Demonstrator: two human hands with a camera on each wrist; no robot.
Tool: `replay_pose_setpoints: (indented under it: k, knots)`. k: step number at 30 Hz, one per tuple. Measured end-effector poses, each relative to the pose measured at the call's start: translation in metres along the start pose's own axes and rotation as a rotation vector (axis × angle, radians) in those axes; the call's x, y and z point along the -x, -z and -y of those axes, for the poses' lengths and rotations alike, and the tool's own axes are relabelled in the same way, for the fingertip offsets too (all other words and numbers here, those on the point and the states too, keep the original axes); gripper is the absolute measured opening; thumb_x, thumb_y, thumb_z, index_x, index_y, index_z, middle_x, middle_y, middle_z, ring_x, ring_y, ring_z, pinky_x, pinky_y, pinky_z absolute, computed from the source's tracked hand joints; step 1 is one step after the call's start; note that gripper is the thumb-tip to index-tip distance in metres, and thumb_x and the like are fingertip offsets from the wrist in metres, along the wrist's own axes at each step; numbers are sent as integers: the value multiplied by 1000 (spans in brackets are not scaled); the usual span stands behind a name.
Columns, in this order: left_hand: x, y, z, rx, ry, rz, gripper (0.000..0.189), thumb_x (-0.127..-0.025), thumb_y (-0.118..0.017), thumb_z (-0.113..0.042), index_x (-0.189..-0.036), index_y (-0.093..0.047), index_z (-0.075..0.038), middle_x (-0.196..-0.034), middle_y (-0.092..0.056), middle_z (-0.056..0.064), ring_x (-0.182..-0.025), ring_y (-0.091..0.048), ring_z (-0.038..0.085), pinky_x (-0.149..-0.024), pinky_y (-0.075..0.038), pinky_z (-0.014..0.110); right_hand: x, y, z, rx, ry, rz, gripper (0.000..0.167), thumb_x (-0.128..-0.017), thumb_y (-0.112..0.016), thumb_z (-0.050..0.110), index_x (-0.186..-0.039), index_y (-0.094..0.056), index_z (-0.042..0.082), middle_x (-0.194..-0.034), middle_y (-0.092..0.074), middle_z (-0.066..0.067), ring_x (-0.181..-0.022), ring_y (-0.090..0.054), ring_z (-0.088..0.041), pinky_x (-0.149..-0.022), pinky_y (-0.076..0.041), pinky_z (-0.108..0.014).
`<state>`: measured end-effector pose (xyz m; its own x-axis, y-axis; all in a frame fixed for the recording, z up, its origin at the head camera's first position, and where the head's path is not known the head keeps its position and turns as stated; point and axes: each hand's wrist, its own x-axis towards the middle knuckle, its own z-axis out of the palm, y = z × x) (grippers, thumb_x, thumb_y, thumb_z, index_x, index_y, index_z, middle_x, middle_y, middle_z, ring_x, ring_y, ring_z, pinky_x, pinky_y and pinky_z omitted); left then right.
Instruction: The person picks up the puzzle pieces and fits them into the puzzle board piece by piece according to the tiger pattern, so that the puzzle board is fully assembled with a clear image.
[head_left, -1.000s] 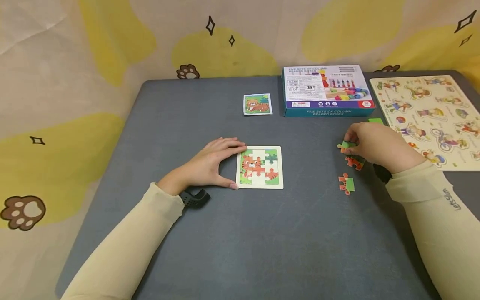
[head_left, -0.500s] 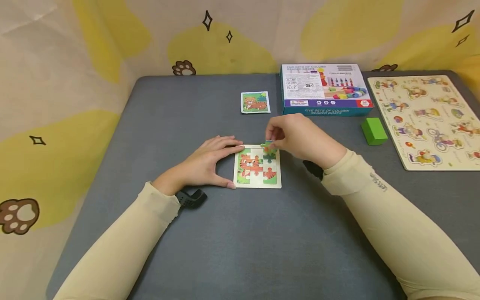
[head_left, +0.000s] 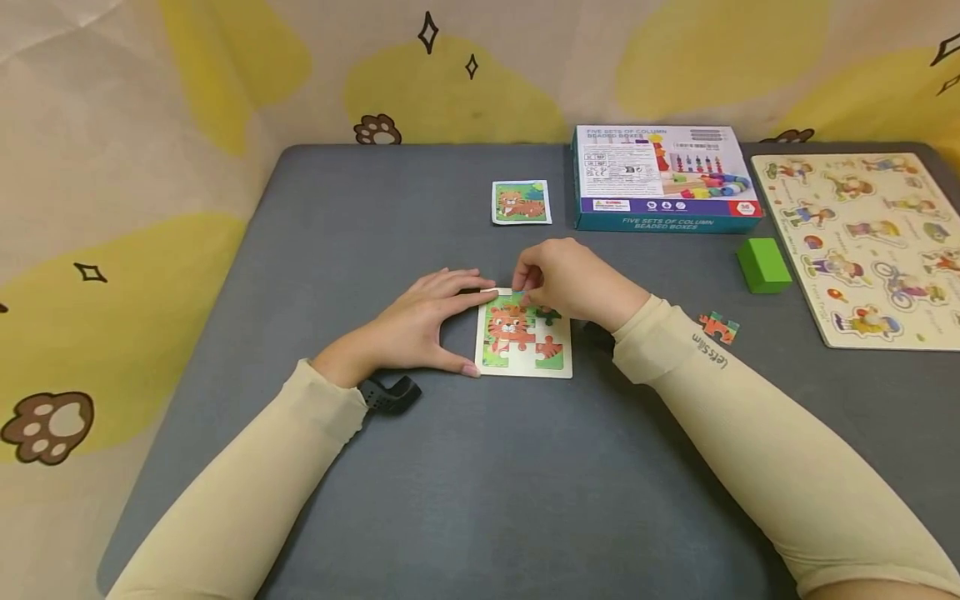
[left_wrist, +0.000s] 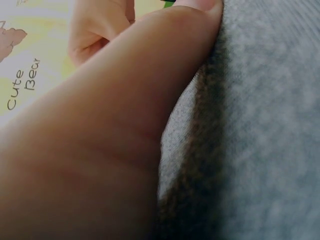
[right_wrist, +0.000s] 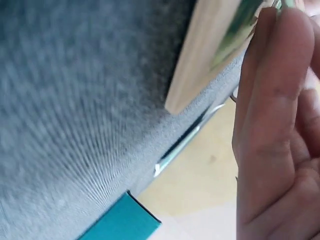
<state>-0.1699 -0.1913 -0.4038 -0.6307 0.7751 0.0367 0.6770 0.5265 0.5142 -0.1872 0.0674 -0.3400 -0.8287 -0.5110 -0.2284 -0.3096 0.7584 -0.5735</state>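
Note:
A small square puzzle board (head_left: 523, 372) with a pale rim lies mid-table, partly filled with tiger picture pieces. My left hand (head_left: 412, 333) is spread at its left side, thumb at the near corner and fingertips at the far one. Over the board's far edge, my right hand (head_left: 581, 279) pinches a puzzle piece, its green edge (right_wrist: 286, 4) just showing between the fingertips in the right wrist view. Most of that piece is hidden by the fingers. One loose orange-and-green puzzle piece (head_left: 718, 327) lies right of my forearm. The left wrist view shows mainly the left hand (left_wrist: 115, 105).
Behind the board lies a small tiger picture card (head_left: 521, 202). A teal-sided bead-toy box (head_left: 667, 179) stands at the back. To its right are a green block (head_left: 763, 267) and a large wooden board with children's figures (head_left: 862, 250).
My right hand picked up a puzzle piece from the group at right and carried it left to the board, then shifted slightly along the far edge. My left hand stayed in place.

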Motion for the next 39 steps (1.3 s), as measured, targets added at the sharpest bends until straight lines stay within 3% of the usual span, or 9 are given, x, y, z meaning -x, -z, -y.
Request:
replay_pose_setpoints:
  k: [6,17,21,25,28,30,34,39]
  knots:
    - [0,0,0,0,5,3,100,-80,-88,-56,-160,-46,-14,-166,-37,2,-158,-20,23,-129,-7,46,-3,-3,-2,-11,4,5,7,-92,-81,5,-96,-75,7,-87,-67,-7,-81,-60,-23,-73,-53,-34]
    - [0,2,-2,1,-8,-7,100,-80,-88,-58,-160,-45,-15,-166,-37,2,-158,-20,23,-129,-6,45,8,-12,8,160,-1,-67,11,-93,-82,10,-103,-79,5,-100,-64,-10,-88,-61,-27,-81,-54,-40]
    - [1,2,-3,0,-14,-6,100,-80,-88,-57,-160,-46,-14,-165,-37,2,-158,-20,23,-129,-6,45,18,-22,15,286,49,-135,8,-91,-82,6,-99,-81,5,-94,-68,-9,-82,-64,-26,-77,-57,-40]
    - [0,1,-2,3,-20,-10,100,-80,-88,-56,-160,-46,-13,-165,-38,2,-158,-21,24,-129,-7,46,30,-33,21,500,132,-168,10,-87,-83,1,-96,-83,5,-92,-67,-8,-77,-63,-25,-73,-60,-39]
    - [0,0,-1,-1,-22,-13,100,-80,-88,-56,-160,-46,-14,-165,-38,2,-157,-21,23,-129,-7,45,40,-42,22,651,183,-177,18,-87,-82,1,-105,-81,2,-98,-68,-10,-86,-64,-27,-77,-62,-40]
    - [1,0,0,-5,-20,-11,100,-80,-88,-57,-160,-46,-14,-166,-37,2,-157,-21,23,-129,-8,45,47,-47,22,687,201,-180,25,-89,-79,2,-114,-78,0,-106,-68,-13,-95,-64,-29,-80,-62,-41]
    - [0,-1,0,-14,-17,-7,100,-80,-88,-57,-160,-46,-14,-166,-37,2,-158,-21,23,-128,-8,45,58,-48,15,563,210,-172,37,-96,-74,8,-133,-70,1,-125,-65,-16,-112,-62,-31,-89,-60,-42]
    - [-1,-1,-1,-16,-17,-6,101,-80,-89,-56,-160,-45,-13,-166,-36,2,-158,-20,24,-128,-8,47,71,-22,-2,361,167,-160,47,-97,-77,16,-140,-65,2,-133,-62,-16,-118,-61,-33,-98,-56,-49]
